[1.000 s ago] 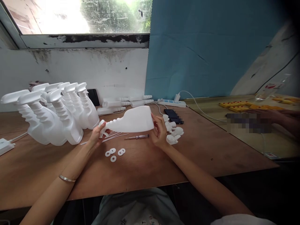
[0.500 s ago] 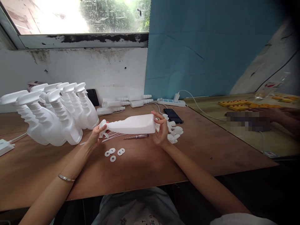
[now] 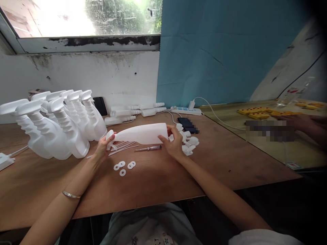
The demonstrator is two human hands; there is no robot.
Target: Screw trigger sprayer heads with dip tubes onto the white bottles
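A white spray bottle (image 3: pixel 144 133) lies sideways in the air above the table, held between both hands. My left hand (image 3: pixel 103 147) is closed around its trigger head (image 3: pixel 110 139) at the neck end. At the base end, my right hand (image 3: pixel 175 141) grips the bottle with thumb in front and fingers behind. Below it lie thin white tubes (image 3: pixel 124 147) and a screwdriver (image 3: pixel 148 148). Several white ring washers (image 3: pixel 122 172) lie nearer to me. Loose white trigger heads (image 3: pixel 190 143) are heaped beside my right hand.
Several spray bottles with heads (image 3: pixel 68 129) stand upright at the left. More white bottles (image 3: pixel 125 112) lie by the wall, near a power strip (image 3: pixel 185 110). One phone (image 3: pixel 188 125) lies flat; another phone (image 3: pixel 100 106) leans at the back. A co-worker's hand (image 3: pixel 298 123) is at the right table, near yellow pieces (image 3: pixel 255 112).
My right hand has shifted its grip on the base, its thumb now pressed on the near side. The bottle has turned about its long axis, while my left hand stays on the head.
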